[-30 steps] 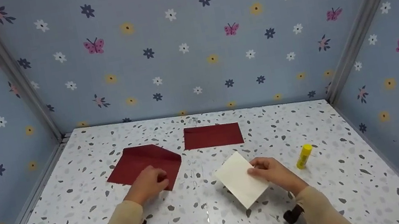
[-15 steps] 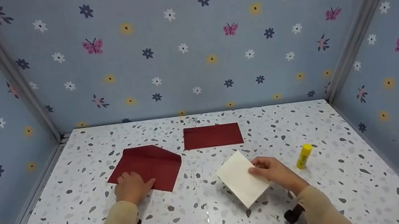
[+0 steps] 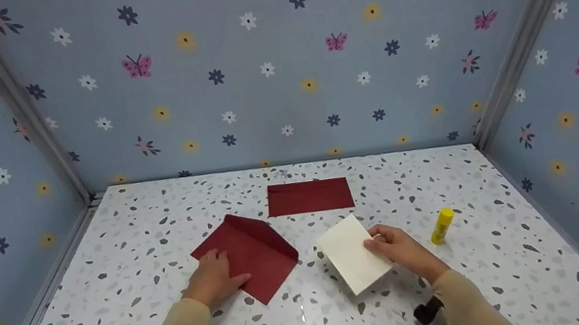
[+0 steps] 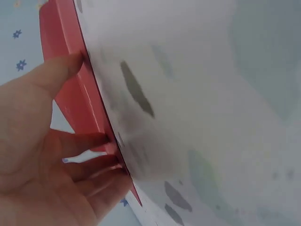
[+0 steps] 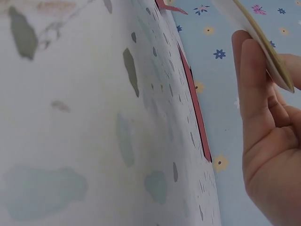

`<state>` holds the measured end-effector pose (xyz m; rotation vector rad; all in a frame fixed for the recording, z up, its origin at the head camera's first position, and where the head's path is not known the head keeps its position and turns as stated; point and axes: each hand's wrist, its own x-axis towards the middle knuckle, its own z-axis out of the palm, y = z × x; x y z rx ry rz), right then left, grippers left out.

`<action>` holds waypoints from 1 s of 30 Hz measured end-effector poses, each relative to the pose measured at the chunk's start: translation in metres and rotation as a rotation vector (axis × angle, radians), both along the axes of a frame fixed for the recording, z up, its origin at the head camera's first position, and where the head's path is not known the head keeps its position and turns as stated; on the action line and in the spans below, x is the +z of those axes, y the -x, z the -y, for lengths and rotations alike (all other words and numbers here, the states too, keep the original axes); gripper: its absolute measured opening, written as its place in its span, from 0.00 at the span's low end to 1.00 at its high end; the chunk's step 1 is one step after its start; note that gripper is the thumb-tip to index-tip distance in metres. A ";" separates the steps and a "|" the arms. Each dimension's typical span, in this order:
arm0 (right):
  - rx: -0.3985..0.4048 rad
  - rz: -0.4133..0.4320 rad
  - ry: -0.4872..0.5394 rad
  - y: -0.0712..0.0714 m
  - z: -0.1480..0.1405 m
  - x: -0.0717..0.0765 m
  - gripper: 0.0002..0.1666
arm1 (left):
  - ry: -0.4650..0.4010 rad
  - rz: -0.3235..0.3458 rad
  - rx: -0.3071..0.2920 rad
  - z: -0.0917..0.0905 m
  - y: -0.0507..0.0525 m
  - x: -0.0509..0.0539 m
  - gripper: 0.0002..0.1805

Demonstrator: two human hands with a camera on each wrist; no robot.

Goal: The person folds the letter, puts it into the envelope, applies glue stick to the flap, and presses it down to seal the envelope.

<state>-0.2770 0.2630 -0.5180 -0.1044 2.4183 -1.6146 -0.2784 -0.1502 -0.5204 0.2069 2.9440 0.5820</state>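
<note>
A dark red envelope (image 3: 263, 256) lies turned at an angle on the speckled table, its flap raised along the far right side. My left hand (image 3: 212, 280) rests on its near left edge, thumb and fingers spread apart. In the left wrist view, those fingertips touch the envelope (image 4: 70, 30) near the tabletop. My right hand (image 3: 400, 250) pinches a cream folded paper (image 3: 352, 255) by its right edge, thumb on top. Seen edge-on in the right wrist view, the paper (image 5: 265, 44) has several layers and is held above the table.
Another dark red envelope (image 3: 309, 197) lies flat at the back centre of the table (image 3: 128, 226). To the right of my right hand stands a yellow glue stick (image 3: 442, 226). Flower-patterned panels (image 3: 271, 58) enclose the table at the back and both sides.
My left hand went left onto the envelope, then slid it right and nearer, turning it clockwise. The right hand still holds the cream paper, which has shifted slightly right.
</note>
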 end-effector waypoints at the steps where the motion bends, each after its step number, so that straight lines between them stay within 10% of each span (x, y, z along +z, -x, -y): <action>1: -0.006 0.004 0.000 0.000 0.000 0.000 0.24 | -0.019 0.007 -0.020 -0.002 0.000 0.000 0.46; 21: -0.062 0.012 0.099 0.005 0.008 -0.001 0.25 | -0.072 0.109 -0.315 -0.059 0.007 0.001 0.46; 30: -0.080 -0.014 0.170 0.005 0.026 0.000 0.23 | -0.038 0.131 -0.361 -0.091 0.011 0.002 0.46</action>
